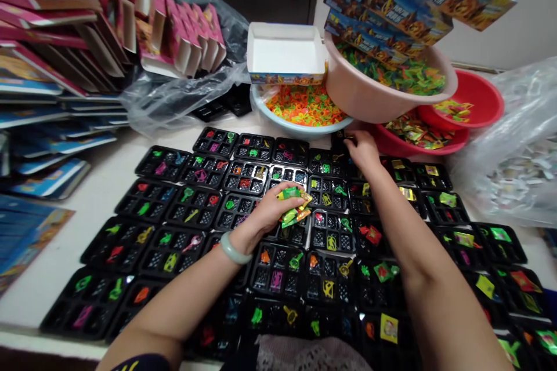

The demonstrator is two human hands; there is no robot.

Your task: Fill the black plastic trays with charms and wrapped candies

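Note:
My left hand [275, 208] is closed around a bunch of small green, yellow and orange packets [296, 207], held above the middle of the black compartment trays [331, 231]. My right hand [364, 152] stretches to the back row, its fingers bent together over a dark tray [340, 140]. Whatever is between those fingertips is too small and dark to make out. Small coloured plastic pieces lie in the tray compartments. On the right side, several trays also hold a packet, such as a red packet [371, 234] and a yellow packet [389, 328].
Behind the trays stand a blue basin [300, 127] of orange and green pieces, a pink basin [383, 95], and red basins [483, 95]. Printed boxes [391, 8] balance on the pink one. Pink boxes [174, 35] are stacked left; a clear bag [513, 145] bulges at right.

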